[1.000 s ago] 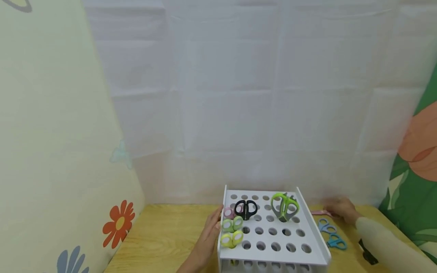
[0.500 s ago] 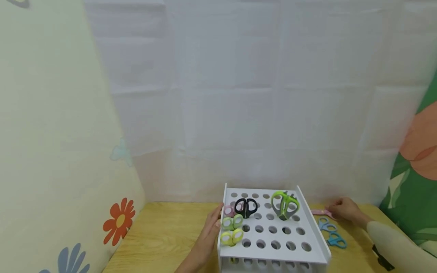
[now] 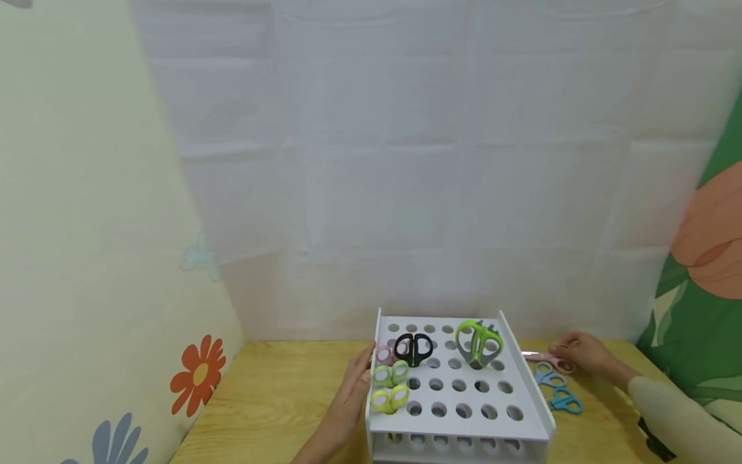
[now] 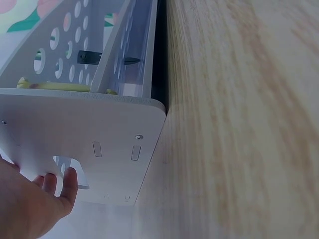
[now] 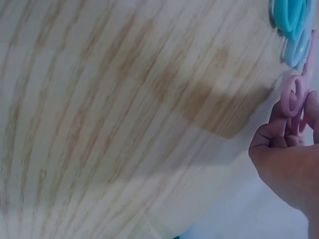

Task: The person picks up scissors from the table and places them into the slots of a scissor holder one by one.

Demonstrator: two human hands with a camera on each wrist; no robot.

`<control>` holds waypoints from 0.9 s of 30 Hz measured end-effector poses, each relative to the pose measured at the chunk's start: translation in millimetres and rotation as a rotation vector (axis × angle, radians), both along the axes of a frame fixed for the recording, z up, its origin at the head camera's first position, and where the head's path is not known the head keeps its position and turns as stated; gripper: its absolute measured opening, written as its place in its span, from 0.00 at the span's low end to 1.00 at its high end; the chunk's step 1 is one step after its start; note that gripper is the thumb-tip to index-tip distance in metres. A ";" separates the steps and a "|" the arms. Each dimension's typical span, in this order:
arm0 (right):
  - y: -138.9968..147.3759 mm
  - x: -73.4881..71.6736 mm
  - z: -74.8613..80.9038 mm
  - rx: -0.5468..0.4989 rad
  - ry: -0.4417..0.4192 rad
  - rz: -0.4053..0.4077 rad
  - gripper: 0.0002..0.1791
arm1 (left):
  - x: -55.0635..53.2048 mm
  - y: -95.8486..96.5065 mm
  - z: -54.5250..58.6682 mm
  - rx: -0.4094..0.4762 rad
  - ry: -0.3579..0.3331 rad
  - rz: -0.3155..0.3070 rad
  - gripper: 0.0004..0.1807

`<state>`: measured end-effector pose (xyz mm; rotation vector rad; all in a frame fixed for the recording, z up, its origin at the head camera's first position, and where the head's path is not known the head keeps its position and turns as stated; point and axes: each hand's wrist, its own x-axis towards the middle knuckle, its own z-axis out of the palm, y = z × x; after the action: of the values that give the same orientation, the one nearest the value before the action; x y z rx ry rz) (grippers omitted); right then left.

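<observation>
A white rack (image 3: 446, 422) with rows of round holes stands on the table. My left hand (image 3: 348, 393) lies along its left side panel; in the left wrist view the fingers (image 4: 70, 184) touch that panel beside a cut-out opening. At the rack's right, my right hand (image 3: 585, 354) pinches pink scissors (image 3: 561, 363) by the handle, with silver blades pointing left. In the right wrist view, thumb and fingers are at the pink handle rings (image 5: 294, 97). Light blue scissors (image 3: 551, 376) and teal scissors (image 3: 565, 401) lie on the table just in front.
Black scissors (image 3: 413, 349), green-and-grey scissors (image 3: 478, 345), pink-handled scissors (image 3: 385, 354), light green scissors (image 3: 391, 374) and yellow scissors (image 3: 390, 399) stand in the rack's holes. A white sheet (image 3: 371, 193) hangs behind the wooden table (image 3: 272, 399).
My right hand has closed its pinch on the pink scissors' handle, and their silver blades and rings now show. The left hand stays at the rack; the view shifts slightly.
</observation>
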<state>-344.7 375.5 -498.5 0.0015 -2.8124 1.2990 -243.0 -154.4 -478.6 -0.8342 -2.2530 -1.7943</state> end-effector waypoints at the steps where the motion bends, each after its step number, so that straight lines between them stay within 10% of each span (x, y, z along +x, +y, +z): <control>1: -0.6 0.6 1.2 -0.004 -0.009 0.003 0.19 | 0.4 0.0 -0.3 0.002 0.000 -0.002 0.28; 27: -28.5 15.0 37.0 -0.084 0.099 0.139 0.18 | 2.5 0.3 0.7 -0.017 0.002 0.026 0.28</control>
<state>-329.7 347.0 -461.4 0.2555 -2.7157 1.4016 -240.5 -154.1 -477.9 -0.8057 -2.2704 -1.7647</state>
